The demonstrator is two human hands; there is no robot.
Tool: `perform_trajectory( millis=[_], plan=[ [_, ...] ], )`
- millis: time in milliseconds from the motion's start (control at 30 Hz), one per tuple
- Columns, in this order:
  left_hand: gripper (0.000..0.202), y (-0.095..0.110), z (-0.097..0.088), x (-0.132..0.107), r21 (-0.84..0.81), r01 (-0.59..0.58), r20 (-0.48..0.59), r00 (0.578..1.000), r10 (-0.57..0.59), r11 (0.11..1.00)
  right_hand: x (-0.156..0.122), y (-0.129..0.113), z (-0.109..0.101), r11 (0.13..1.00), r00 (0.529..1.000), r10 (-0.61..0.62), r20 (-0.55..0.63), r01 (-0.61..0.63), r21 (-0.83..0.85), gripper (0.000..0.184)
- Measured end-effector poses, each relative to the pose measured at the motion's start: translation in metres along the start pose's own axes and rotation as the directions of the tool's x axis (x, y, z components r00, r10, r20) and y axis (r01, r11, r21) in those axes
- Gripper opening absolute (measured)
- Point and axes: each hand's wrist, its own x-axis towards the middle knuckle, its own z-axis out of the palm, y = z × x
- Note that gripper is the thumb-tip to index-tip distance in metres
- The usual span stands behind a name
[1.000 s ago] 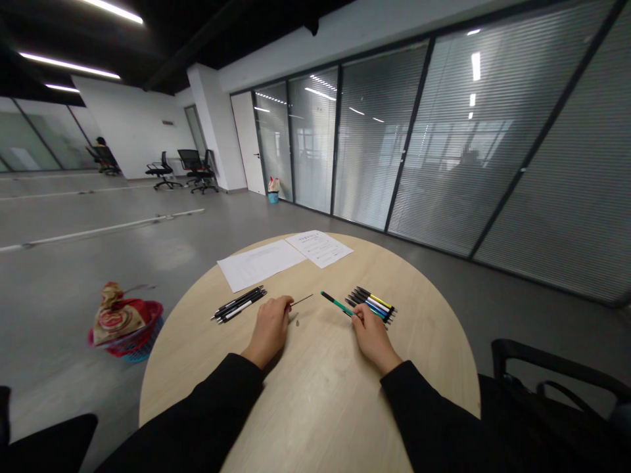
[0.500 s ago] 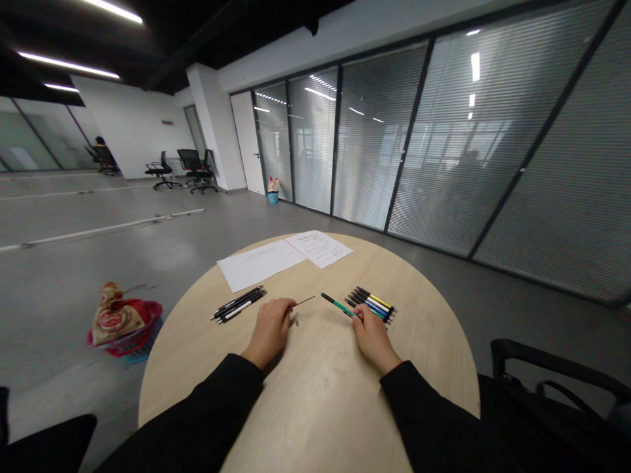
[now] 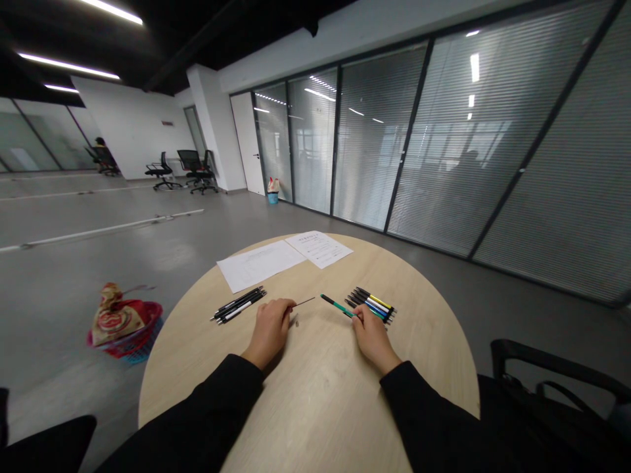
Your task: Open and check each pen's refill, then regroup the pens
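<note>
My left hand (image 3: 271, 328) is closed, pinching a thin dark pen refill (image 3: 305, 301) that points right. Below its fingertips lies a tiny piece (image 3: 297, 322), too small to name. In my right hand (image 3: 372, 334) is a green pen (image 3: 337, 304) with a black end, pointing up and left toward the refill; a small gap separates their tips. Just beyond my right hand, several pens (image 3: 377, 299) with yellow, white and blue barrels lie side by side. Left of my left hand, several black and white pens (image 3: 238, 305) form another group.
Two printed paper sheets (image 3: 269, 261) lie at the far side of the round wooden table (image 3: 315, 407). On the floor at left stands a basket (image 3: 156, 315) with a bag in it. A black chair (image 3: 557, 368) is close at right.
</note>
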Motion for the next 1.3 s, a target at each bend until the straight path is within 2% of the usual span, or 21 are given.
perform_trajectory(
  millis=[133,300,467,600,733,900,1067,1300],
  plan=[
    [0.023,-0.003,0.003,0.0,-0.048,-0.004,-0.018,1.0,0.003,0.999,-0.001,-0.002,-0.001,1.0,1.0,-0.022,0.004,0.022,0.011,0.012],
    [0.021,-0.007,0.004,0.003,-0.21,0.061,-0.09,0.993,-0.081,0.976,-0.002,-0.002,-0.001,0.998,0.997,-0.068,0.036,0.067,0.022,0.012],
    [0.021,-0.007,0.001,0.004,-0.25,0.109,-0.131,0.981,-0.145,0.962,-0.003,-0.004,-0.002,0.993,0.991,-0.111,0.073,0.108,0.037,0.013],
    [0.022,0.0,0.001,0.001,-0.285,0.077,-0.063,0.993,-0.099,0.955,-0.005,-0.011,-0.004,0.99,0.985,-0.14,0.105,0.136,0.038,0.013],
    [0.021,0.012,0.003,-0.002,-0.333,0.005,0.006,1.0,-0.004,0.943,-0.008,-0.016,-0.004,0.981,0.972,-0.192,0.133,0.189,0.039,0.024],
    [0.024,0.018,0.003,-0.005,-0.309,-0.074,-0.01,0.997,0.074,0.948,-0.007,-0.016,-0.004,0.967,0.953,-0.255,0.165,0.252,0.039,0.024],
    [0.023,0.012,0.005,-0.004,-0.246,-0.054,-0.052,0.998,0.043,0.968,-0.005,-0.015,-0.004,0.97,0.961,-0.241,0.132,0.235,0.063,0.022],
    [0.019,0.014,0.003,-0.002,-0.263,-0.052,-0.037,0.998,0.043,0.963,-0.005,-0.013,-0.003,0.968,0.96,-0.245,0.132,0.235,0.087,0.021]
  ],
)
